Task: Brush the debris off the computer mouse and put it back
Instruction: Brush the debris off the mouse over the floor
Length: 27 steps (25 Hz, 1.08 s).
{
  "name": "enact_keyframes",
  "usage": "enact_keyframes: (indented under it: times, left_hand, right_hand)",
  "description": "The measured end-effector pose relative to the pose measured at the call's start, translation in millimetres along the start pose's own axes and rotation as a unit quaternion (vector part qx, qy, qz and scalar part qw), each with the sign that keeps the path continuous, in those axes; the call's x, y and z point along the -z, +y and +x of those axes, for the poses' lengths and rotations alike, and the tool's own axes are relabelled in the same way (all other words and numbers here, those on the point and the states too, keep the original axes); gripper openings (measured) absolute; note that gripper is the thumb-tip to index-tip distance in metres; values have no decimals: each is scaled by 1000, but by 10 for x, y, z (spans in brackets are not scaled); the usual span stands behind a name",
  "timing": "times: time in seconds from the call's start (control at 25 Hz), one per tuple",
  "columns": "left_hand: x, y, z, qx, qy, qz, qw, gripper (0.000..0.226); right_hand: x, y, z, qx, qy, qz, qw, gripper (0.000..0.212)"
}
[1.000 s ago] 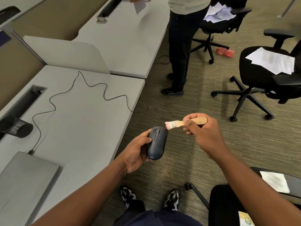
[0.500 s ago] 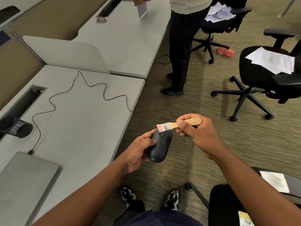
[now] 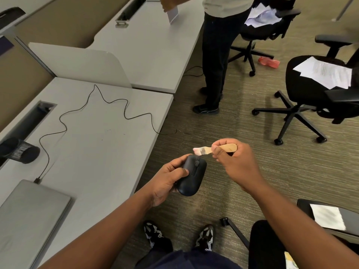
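1. Since a moment ago, we are seeing the brush (image 3: 213, 149) swinging left, its bristles now reaching past the far tip of the mouse (image 3: 191, 175).
2. Our left hand (image 3: 167, 181) is cradling the mouse above the carpet, right of the desk (image 3: 93, 144), fingers curling around its left side.
3. Our right hand (image 3: 236, 162) is pinching the wooden brush handle.
4. On the desk's left edge, a mesh cup (image 3: 19, 151) is lying on its side; we cannot tell its contents.

Over the carpet beside a pale grey desk (image 3: 101, 144), the left hand (image 3: 167, 181) grips a dark oval computer mouse (image 3: 191, 176) from its side, while the right hand (image 3: 236, 164) holds a small wooden-handled brush (image 3: 215, 149), its pale bristles at the mouse's front end.
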<state>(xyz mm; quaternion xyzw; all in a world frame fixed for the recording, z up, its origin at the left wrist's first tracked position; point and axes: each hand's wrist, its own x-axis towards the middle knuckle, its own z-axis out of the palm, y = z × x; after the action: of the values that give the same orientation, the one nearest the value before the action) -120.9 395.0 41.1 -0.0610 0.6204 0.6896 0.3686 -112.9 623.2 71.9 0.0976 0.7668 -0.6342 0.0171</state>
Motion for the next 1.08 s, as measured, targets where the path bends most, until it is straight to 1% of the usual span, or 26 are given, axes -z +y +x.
enact_keyframes:
  times: [0.08, 0.12, 0.16, 0.24, 0.28, 0.36, 0.48, 0.64, 0.76, 0.8, 0.92, 0.96, 1.08]
  left_hand:
    - [1, 5, 1, 3, 3, -6, 1000, 55]
    - [0, 3, 1, 6, 5, -8, 1000, 56]
    - [2, -2, 3, 6, 7, -8, 1000, 57]
    - [13, -13, -1, 3, 13, -14, 1000, 55]
    - [20, -11, -4, 2, 18, -22, 1000, 55]
    - [30, -8, -3, 2, 25, -38, 999, 55]
    - [34, -3, 3, -4, 40, -52, 998, 42]
    - [16, 19, -9, -1, 55, -70, 996, 42]
    - [23, 35, -3, -5, 62, -98, 993, 39]
    - [30, 34, 4, -8, 67, -107, 992, 39]
    - [45, 18, -5, -9, 78, -125, 989, 40]
    - [48, 4, -12, -7, 79, -131, 988, 40]
    - [33, -3, -31, -6, 76, -146, 986, 44]
  right_hand:
    - [4, -26, -24, -10, -20, 45, 999, 2]
    - [0, -32, -40, -14, -33, 45, 998, 2]
    - [-5, -26, -46, -8, -29, 25, 999, 2]
    - [-1, -12, -50, 14, 4, -5, 1000, 5]
    - [10, -14, -52, 20, 20, 7, 1000, 6]
    - [35, -32, -68, 22, 21, 25, 999, 8]
    - [50, -61, -118, 17, -16, -7, 1000, 11]
    - [66, -111, -122, -13, -41, 22, 999, 11]
    - [70, -109, -146, 22, -38, 14, 999, 10]
    - [78, -106, -151, 25, -51, 4, 998, 9]
    - [136, -127, -137, -14, -111, -5, 994, 12]
    - [157, -133, -127, -19, -115, -10, 993, 12]
    - [171, -145, -129, -5, -71, 20, 997, 8]
